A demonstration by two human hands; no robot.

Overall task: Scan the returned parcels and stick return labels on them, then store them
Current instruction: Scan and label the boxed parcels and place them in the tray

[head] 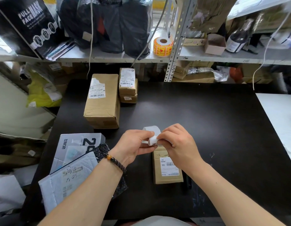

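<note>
Both hands are held together over the near-middle of the counter [214,124]. The left hand [133,145], with a bead bracelet [115,161] at the wrist, is curled round a white label roll [151,129]. The right hand [177,142] pinches the free end of a return label [153,141] at the roll. Bold black characters are printed on that label but are half covered by the fingers, so they are not legible.

Directly beneath the hands, toward the near edge, a small parcel [167,172] lies flat. Its shipping label reads "MX", "MRC", "03" and "35/42", above a barcode.

Progress (judged):
- Step in hand: a return label is being peeled for the small parcel, and none is seen on it yet.
- Scanning: no scanner is in view, so it cannot be told whether this is done.
- Storing: not done for this parcel.
- Toward the far-left corner a large box [101,101] and two small boxes [127,86], stacked, carry barcoded shipping labels too small to read. Their status cannot be told.

Other writing:
- A grey carton [71,144] at the left edge shows a large "2" and part of a second digit, and a white mailer [71,178] over it bears handwriting.
- On the shelf [109,59] behind, a black carton [30,22] reads "FULL FACE MASK", and an orange sticker roll [162,46] is also noted.
</note>
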